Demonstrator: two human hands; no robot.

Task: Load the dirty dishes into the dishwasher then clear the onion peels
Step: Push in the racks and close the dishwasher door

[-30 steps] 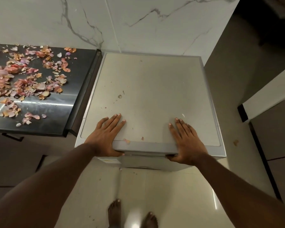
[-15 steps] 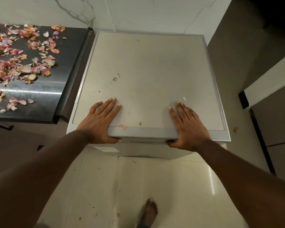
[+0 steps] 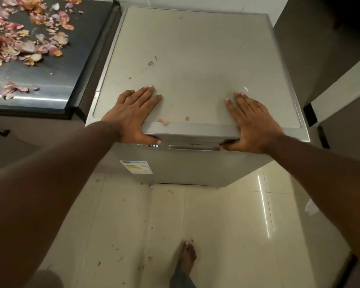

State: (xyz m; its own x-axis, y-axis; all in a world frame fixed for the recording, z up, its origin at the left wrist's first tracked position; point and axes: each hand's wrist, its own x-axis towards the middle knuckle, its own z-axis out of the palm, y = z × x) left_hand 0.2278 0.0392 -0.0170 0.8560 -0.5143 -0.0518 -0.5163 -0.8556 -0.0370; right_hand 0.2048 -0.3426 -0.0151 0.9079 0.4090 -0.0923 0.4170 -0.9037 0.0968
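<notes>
On top of the grey dishwasher [image 3: 195, 65], near its front edge, both hands are laid with fingers straight and spread flat on the lid. The left hand [image 3: 133, 115] is placed toward the left front corner, its thumb hooked under the front lip just beside the small lit display [image 3: 154, 145]. The right hand [image 3: 252, 121] is set toward the right front corner, its thumb tucked under the lip at the end of the recessed door handle [image 3: 193, 147]. The dishwasher door is seen closed, with an energy label [image 3: 136, 166] stuck on its front. A small peel scrap [image 3: 164, 122] lies on the lid between the hands, nearer the left one. To the left, on the dark countertop [image 3: 56, 80], onion peels [image 3: 19, 42] are scattered in pink and orange heaps. One bare foot [image 3: 187, 258] is planted on the pale tiled floor [image 3: 216, 225], which is speckled with crumbs.
</notes>
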